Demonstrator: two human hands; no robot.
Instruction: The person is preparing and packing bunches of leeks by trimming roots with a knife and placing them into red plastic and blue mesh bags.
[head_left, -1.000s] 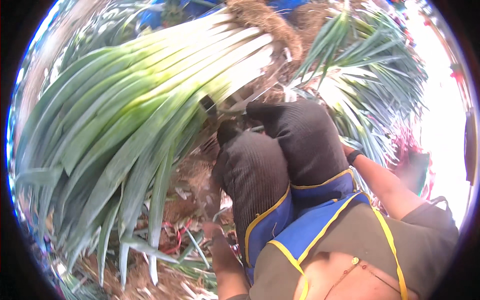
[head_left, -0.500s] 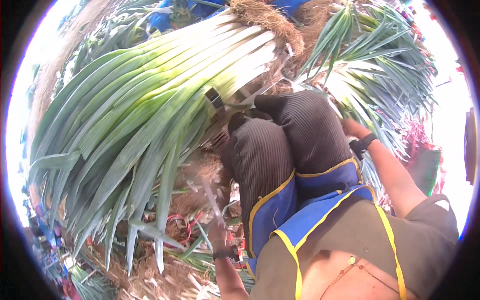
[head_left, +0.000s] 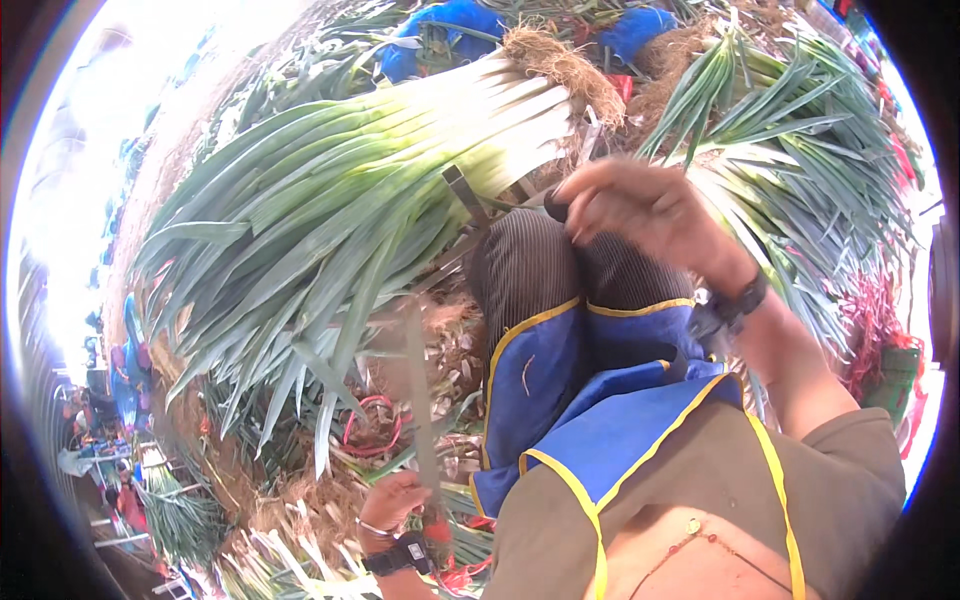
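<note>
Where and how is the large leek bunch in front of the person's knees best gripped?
Probably around the white shanks, just short of the root tangle, coming from the near right side, where the right hand is. The shanks lie straight and packed together, while the green leaves splay and droop at the other end.
</note>
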